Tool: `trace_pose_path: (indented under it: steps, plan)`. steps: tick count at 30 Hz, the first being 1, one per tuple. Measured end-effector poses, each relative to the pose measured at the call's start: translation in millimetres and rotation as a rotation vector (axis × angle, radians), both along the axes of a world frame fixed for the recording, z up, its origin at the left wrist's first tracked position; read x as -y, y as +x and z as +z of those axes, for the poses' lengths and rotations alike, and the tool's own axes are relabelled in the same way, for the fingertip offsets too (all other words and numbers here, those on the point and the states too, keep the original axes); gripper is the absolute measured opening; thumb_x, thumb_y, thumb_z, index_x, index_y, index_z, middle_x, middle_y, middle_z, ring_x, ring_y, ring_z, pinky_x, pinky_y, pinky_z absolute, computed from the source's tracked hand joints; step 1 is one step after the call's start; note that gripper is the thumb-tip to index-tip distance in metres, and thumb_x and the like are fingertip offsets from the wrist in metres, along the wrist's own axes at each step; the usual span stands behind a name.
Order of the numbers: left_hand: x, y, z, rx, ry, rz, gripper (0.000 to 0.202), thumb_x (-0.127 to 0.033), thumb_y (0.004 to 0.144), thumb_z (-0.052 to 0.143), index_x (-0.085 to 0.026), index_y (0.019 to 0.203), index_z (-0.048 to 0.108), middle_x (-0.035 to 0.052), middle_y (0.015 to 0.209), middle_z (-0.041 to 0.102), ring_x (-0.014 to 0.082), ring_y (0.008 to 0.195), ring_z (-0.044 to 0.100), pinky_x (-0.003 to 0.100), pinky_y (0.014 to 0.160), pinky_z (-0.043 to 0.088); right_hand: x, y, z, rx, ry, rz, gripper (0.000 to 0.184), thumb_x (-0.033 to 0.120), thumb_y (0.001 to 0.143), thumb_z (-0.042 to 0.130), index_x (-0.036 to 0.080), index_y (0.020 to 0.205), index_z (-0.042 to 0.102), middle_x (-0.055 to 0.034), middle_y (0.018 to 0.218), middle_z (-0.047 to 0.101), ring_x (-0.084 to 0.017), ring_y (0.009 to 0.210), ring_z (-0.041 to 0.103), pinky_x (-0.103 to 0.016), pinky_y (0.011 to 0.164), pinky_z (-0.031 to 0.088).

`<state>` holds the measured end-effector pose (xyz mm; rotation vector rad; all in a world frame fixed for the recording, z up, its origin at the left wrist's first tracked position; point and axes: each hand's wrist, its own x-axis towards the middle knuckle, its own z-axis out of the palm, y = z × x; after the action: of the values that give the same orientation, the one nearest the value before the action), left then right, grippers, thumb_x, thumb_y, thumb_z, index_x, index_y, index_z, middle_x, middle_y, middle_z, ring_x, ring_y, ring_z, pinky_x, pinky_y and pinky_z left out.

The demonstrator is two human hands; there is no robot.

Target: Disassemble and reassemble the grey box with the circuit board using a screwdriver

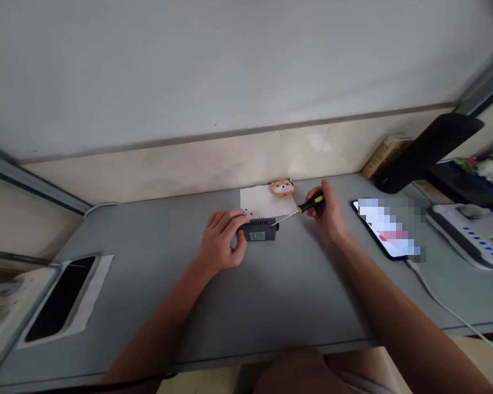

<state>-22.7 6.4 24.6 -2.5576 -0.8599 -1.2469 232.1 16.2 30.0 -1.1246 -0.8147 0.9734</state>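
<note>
My left hand (222, 241) grips the left end of a small dark grey box (267, 232) with vent slots along its top and a pale green label on its front. The box stands on the grey table. In my right hand (328, 216) is a black and yellow screwdriver (312, 203), held by its handle. Its thin metal shaft slants down to the left, and the tip meets the box near its upper right corner. Behind the box lies a white paper (258, 200) with a few tiny dark bits on it. An orange animal-face case (282, 187) rests on the paper's far edge.
To the right lie a lit phone (384, 230) with a white cable (439, 303) and a white power strip (468, 235). A black cylinder (429, 153) leans at the back right. On the left a dark phone (61, 298) lies on white paper. A wall borders the table's back.
</note>
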Motion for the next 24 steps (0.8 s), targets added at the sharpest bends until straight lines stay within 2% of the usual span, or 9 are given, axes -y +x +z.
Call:
trace_pose_path:
  steps: [6, 12, 17, 24]
  plan:
    - [5.0, 5.6, 0.2, -0.084, -0.015, 0.000, 0.030, -0.009, 0.087, 0.053, -0.021, 0.111, 0.066, 0.0088, 0.110, 0.074, 0.0244, 0.097, 0.069, 0.039, 0.086, 0.049, 0.4, -0.1, -0.2, 0.021, -0.006, -0.012, 0.058, 0.079, 0.077, 0.062, 0.023, 0.060, 0.057, 0.0034, 0.047, 0.045, -0.009, 0.041, 0.036, -0.028, 0.043, 0.025]
    - [13.5, 14.4, 1.5, -0.152, -0.002, -0.047, 0.039, -0.010, 0.089, 0.054, -0.023, 0.124, 0.065, 0.0093, 0.121, 0.070, 0.0251, 0.107, 0.066, 0.041, 0.094, 0.047, -0.2, 0.0, -0.7, 0.042, -0.006, -0.024, 0.060, 0.080, 0.077, 0.061, 0.023, 0.060, 0.057, 0.0030, 0.047, 0.045, -0.009, 0.042, 0.035, -0.027, 0.044, 0.025]
    - [15.8, 19.0, -1.0, -0.136, -0.033, -0.072, 0.037, -0.009, 0.090, 0.053, -0.022, 0.122, 0.066, 0.0087, 0.119, 0.070, 0.0241, 0.107, 0.065, 0.039, 0.094, 0.046, -0.6, 0.3, -1.4, 0.027, -0.001, -0.022, 0.058, 0.078, 0.077, 0.062, 0.023, 0.060, 0.058, 0.0029, 0.048, 0.044, -0.009, 0.043, 0.034, -0.028, 0.044, 0.023]
    - [19.9, 22.2, -1.6, -0.067, -0.218, -0.052, 0.032, -0.014, 0.094, 0.050, -0.021, 0.121, 0.064, 0.0088, 0.119, 0.068, 0.0251, 0.110, 0.061, 0.041, 0.094, 0.043, -1.5, 1.6, -0.8, -0.022, -0.002, -0.032, 0.058, 0.077, 0.075, 0.064, 0.022, 0.059, 0.057, 0.0034, 0.048, 0.043, -0.009, 0.042, 0.035, -0.027, 0.043, 0.022]
